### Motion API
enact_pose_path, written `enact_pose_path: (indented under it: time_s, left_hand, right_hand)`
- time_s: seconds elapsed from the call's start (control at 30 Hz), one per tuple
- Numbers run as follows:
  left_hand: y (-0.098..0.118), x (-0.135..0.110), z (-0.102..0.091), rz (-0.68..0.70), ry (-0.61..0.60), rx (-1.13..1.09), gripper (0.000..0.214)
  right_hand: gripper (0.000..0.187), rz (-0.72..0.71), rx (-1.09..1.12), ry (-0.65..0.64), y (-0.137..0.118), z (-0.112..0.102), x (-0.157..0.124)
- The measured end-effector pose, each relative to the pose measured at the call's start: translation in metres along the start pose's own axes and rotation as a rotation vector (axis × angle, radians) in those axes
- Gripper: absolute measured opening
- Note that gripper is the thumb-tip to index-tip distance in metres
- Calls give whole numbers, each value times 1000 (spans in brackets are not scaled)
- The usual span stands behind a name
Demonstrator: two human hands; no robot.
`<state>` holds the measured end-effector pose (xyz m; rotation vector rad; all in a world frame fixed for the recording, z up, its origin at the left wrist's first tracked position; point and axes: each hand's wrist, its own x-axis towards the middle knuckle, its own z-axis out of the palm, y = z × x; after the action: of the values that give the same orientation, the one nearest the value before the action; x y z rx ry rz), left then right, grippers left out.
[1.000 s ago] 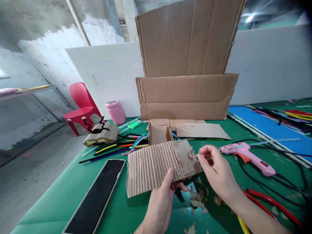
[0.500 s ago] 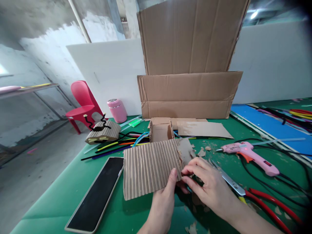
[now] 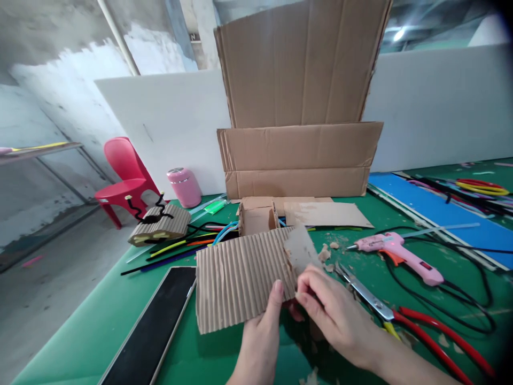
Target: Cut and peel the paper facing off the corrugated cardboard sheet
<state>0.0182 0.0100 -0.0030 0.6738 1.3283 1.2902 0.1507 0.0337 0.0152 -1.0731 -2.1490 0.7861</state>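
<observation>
A piece of corrugated cardboard, its ridges bare, is held above the table in my left hand. The thumb lies on top and the other fingers go underneath. At the cardboard's right end is a smooth strip with a ragged edge where paper has been torn. My right hand pinches at that edge, thumb against forefinger; whatever bit it grips is mostly hidden. Scissors with red handles lie just right of my right hand. Torn paper scraps are scattered around them.
A pink glue gun with its cord lies at right. A phone is at left. Behind stand a small cardboard box, a ridged cardboard figure, pipe cleaners, a pink bottle and large cardboard sheets.
My right hand's fingers have closed into a tighter pinch at the torn edge. The whole view has shifted, so things appear slightly further left. My left hand keeps its hold.
</observation>
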Motion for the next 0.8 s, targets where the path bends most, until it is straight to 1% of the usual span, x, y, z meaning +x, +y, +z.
enact_pose_path:
  time_s: [0.1,0.13,0.17,0.23,0.27,0.37,0.4,0.43,0.5,0.6,0.67,0.77,0.8]
  left_hand:
    - [-1,2,-1,-59,-77,-114,30]
    - [-1,2,-1,-66,-96,-133,30]
    - [-1,3,-1,-71,-107,-146,30]
    - [-2,2,-1,-69,-122,-138,32]
    - [-2,2,-1,-60,-126,-131,33]
    - [-1,0,1,-47,-116,-108,30]
    - [-1,-1,2,-43,-100,-92,29]
    - [-1,-1,3,-41,-91,-65,29]
    - [-3,-2,4,-10,-81,20,29]
    - [-6,-4,3,97,-48,161,30]
    - [-6,-5,2,148,-30,245,30]
    - [-3,-7,3,128,-91,316,32]
    - [-1,-8,4,97,-78,303,34]
  right_hand:
    - [16,126,130,172,6,-3,0]
    - [17,158,136,208,8,-4,0]
    - [18,177,133,216,11,-4,1]
    - [23,172,115,201,14,-4,2]
    - [22,162,101,203,15,-3,2]
    - [5,116,49,259,14,1,3]
    - [10,101,33,265,13,2,4]
    - [14,90,16,260,12,2,4]
    - [10,87,-33,231,11,3,5]
    - [11,89,-156,195,10,3,5]
    - [13,53,-207,153,9,3,6]
    - [17,5,-167,125,8,4,7]
    - [17,-3,-147,132,9,4,8]
